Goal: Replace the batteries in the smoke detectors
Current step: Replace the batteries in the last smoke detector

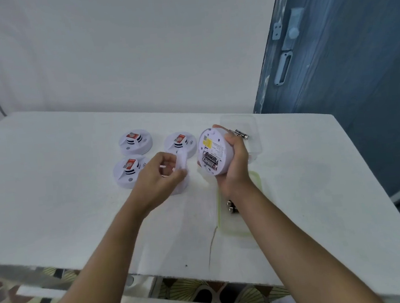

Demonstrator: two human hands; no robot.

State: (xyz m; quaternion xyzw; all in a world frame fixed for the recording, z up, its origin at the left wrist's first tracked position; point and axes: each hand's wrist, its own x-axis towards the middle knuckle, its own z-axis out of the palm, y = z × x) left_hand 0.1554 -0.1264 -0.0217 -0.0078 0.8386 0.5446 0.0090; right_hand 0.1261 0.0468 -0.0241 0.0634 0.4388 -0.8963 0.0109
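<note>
Two batteries [232, 208] half-hidden, left hand [157, 179] pinching blurred piece [181, 163], perhaps cover

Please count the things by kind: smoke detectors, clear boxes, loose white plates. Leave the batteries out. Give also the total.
Detectors: 4, one of them in the right hand
Clear boxes: 2
White plate, in the left hand: 1
Total: 7
</note>
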